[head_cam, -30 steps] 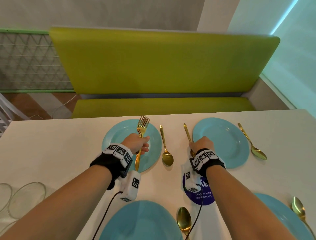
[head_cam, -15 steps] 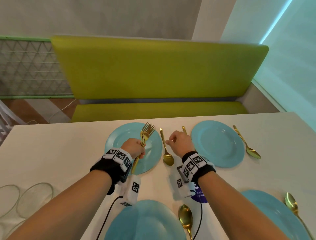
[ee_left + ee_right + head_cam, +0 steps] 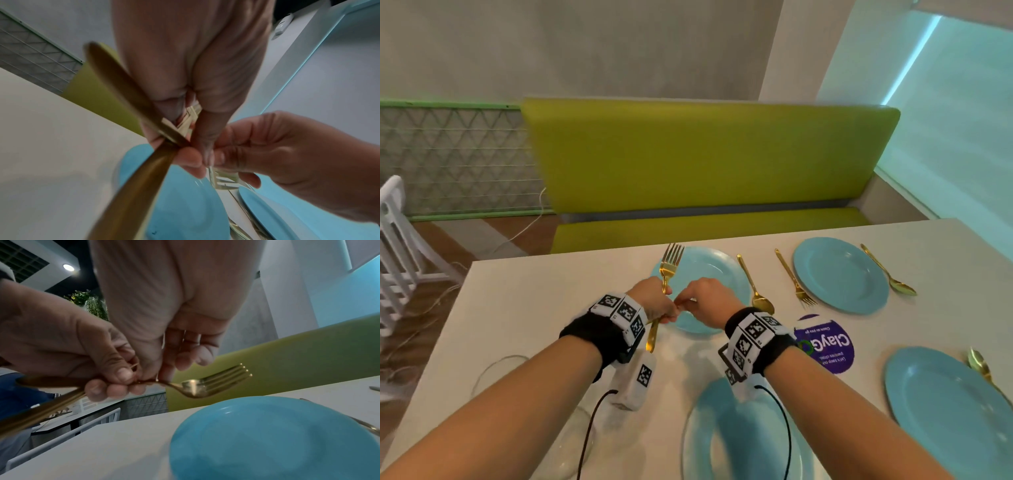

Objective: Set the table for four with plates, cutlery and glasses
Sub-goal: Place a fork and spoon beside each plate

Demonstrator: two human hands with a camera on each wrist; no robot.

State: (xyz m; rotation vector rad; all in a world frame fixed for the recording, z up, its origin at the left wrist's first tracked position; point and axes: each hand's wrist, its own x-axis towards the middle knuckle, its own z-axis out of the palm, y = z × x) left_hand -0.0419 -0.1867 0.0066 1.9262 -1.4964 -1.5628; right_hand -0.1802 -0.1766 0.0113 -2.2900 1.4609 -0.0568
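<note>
Table (image 3: 551, 298): four blue plates laid, far-left plate (image 3: 709, 274) among them. Four gold spoons placed; one fork (image 3: 796, 284) placed. Left hand (image 3: 652, 301) grips remaining forks (image 3: 669, 267); right hand (image 3: 705, 301) pinches one free. Glasses (image 3: 493, 373) unplaced, likely the last step.

glossy gold metal forks (image 3: 670, 265), matt table (image 3: 544, 301)

How many forks (image 3: 667, 274) the left hand (image 3: 654, 301) grips is unclear, their handles blurred in the wrist views. The near plate (image 3: 709, 442) and right plate (image 3: 945, 411) are cut by the frame's edge, as is the spoon (image 3: 979, 365) beside the right plate.
</note>
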